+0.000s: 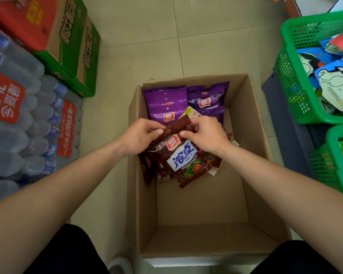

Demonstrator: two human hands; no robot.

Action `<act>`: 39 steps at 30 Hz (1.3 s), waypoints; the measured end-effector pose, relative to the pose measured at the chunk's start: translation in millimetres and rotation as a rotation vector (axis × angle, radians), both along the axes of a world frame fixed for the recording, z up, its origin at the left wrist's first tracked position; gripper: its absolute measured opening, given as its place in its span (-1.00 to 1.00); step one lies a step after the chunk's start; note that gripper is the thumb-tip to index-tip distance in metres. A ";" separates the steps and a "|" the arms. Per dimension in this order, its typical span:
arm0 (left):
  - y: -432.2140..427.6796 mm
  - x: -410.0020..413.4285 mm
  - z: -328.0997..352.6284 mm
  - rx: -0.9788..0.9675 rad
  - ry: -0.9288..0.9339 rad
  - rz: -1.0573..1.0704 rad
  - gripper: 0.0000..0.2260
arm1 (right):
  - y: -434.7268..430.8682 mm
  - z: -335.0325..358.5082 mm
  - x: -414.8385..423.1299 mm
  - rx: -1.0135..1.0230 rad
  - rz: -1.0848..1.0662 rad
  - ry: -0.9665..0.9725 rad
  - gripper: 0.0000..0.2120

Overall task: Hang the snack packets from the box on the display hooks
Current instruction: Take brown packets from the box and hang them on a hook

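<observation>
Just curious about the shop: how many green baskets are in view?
2. The upper green basket stands at the right, holding cartoon-printed packets; the lower green basket sits nearer the person, partly cropped. Others may be hidden.

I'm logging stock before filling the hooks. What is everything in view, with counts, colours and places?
cardboard box: one, brown, open, on the floor at centre
maroon snack packets: a bunch, count unclear, dark red, in the box
purple snack packets: several, purple, two piles at the box's far end
yellow packet: one, pale yellow, mostly hidden between the purple and maroon ones
green baskets: two, green, at right
cartoon packets: several, blue and white, in the farther basket
bottled water packs: several, clear wrap, red labels, at left
cartons: two, red atop green, far left
left hand: pinches the top maroon packet's upper edge
right hand: pinches the same edge
</observation>
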State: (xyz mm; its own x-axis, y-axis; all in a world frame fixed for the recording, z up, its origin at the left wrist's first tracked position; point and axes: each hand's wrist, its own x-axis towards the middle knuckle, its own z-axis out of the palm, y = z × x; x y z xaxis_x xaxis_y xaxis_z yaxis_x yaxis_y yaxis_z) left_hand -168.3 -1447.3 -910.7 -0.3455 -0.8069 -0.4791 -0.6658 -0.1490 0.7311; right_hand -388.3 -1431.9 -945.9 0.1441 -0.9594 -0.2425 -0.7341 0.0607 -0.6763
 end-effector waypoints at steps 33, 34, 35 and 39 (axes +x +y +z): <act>-10.6 6.3 -2.3 -0.279 -0.382 0.024 -0.84 | -1.1 -59.8 -43.6 0.240 -0.074 -0.103 -0.72; -13.8 8.3 0.8 -0.273 -0.350 0.054 -0.86 | 0.0 -56.5 -46.3 0.212 -0.057 -0.067 -0.79; -17.5 10.5 4.9 -0.271 -0.315 0.091 -0.87 | 1.3 -51.7 -51.1 0.179 -0.049 -0.040 -0.86; -34.4 10.4 34.6 -0.274 -0.162 0.302 -0.85 | 11.3 -14.0 -81.4 0.106 -0.102 0.027 -0.87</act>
State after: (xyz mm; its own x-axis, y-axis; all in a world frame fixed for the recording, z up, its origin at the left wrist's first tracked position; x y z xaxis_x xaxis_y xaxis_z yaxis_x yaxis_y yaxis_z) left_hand -157.9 -1481.6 -876.1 -0.0125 -0.9651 -0.2617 -0.7318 -0.1695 0.6601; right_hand -469.8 -1420.6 -959.9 0.0393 -0.9375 -0.3457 -0.7387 0.2057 -0.6419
